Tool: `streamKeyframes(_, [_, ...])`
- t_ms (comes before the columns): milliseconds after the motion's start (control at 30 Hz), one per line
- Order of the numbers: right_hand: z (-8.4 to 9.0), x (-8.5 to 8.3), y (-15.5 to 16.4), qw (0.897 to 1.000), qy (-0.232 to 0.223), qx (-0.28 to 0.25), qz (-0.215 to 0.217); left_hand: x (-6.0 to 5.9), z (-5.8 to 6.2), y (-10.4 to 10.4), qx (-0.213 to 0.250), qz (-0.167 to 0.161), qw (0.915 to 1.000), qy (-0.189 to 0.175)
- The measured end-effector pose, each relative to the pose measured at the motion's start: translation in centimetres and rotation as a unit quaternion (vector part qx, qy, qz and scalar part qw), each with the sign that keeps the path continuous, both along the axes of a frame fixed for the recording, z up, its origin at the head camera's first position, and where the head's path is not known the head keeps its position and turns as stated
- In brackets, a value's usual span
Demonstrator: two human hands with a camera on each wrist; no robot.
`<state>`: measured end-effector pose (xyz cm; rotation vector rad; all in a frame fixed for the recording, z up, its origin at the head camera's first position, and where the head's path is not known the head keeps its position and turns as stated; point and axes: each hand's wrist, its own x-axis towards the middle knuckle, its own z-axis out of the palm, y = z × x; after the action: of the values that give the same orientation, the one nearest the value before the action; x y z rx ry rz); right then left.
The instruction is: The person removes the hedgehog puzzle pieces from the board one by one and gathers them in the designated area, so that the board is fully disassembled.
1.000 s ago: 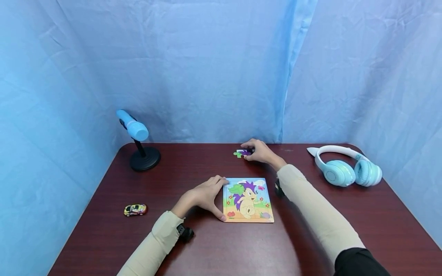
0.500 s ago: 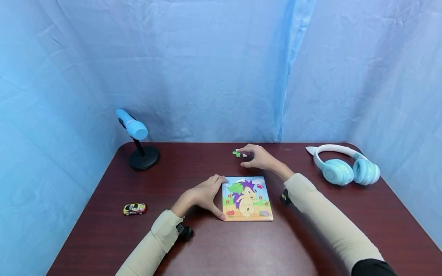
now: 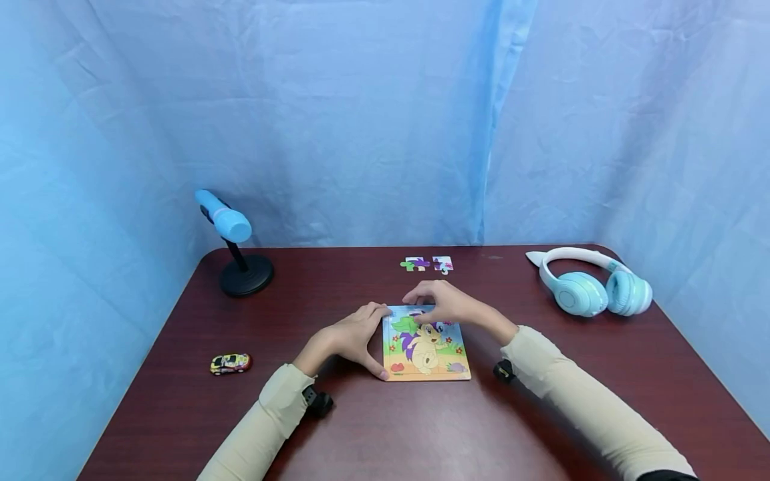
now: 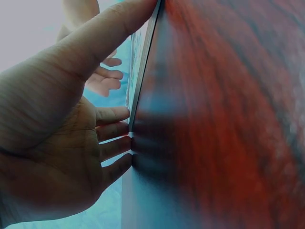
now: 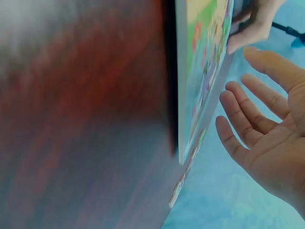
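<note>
A: Nearest the camera, low in the middle of the frame, the puzzle board (image 3: pixel 428 347) lies flat on the table (image 3: pixel 421 434). The left hand (image 3: pixel 349 337) braces its left edge, thumb at the bottom corner, fingers straight against the side.

B: That brace probably matters. To work at the board's top edge cleanly, the board should stay put while the other hand lifts straight up.

A: The right hand (image 3: pixel 442 302) hovers over the top edge, fingers relaxed and fairly wide apart. The right wrist view shows an empty palm (image 5: pixel 281 157).

B: And farther back?

A: Two loose puzzle pieces (image 3: pixel 427 264) lie above the board, well apart from both hands.
</note>
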<state>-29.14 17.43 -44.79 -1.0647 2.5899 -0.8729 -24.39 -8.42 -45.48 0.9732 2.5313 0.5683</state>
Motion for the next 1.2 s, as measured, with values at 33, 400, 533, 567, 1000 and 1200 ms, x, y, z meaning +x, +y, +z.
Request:
streamKeyframes(33, [-0.1, 0.2, -0.2, 1.000, 0.002, 0.005, 0.003, 0.0, 0.1, 0.0, 0.002, -0.001, 1.0000, 0.000])
streamKeyframes(400, [-0.5, 1.5, -1.7, 0.998, 0.015, 0.058, -0.015, 0.1, 0.0, 0.0, -0.011, 0.000, 0.9999, 0.004])
streamKeyframes(533, [-0.4, 1.4, -1.9, 0.998, 0.011, 0.063, -0.015, 0.1, 0.0, 0.0, -0.013, 0.004, 0.9999, -0.003])
streamKeyframes(567, [-0.4, 1.4, -2.0, 0.998, 0.008, 0.064, -0.015, 0.1, 0.0, 0.0, -0.014, 0.005, 0.9999, -0.004])
streamKeyframes(1000, [-0.1, 1.0, -2.3, 0.996, -0.020, 0.080, -0.013, 0.1, -0.1, 0.0, -0.010, 0.003, 0.9999, -0.002])
streamKeyframes(1200, [0.3, 0.7, -2.5, 0.996, -0.029, 0.088, -0.011, 0.0, -0.1, 0.0, -0.011, 0.000, 0.9999, -0.001])
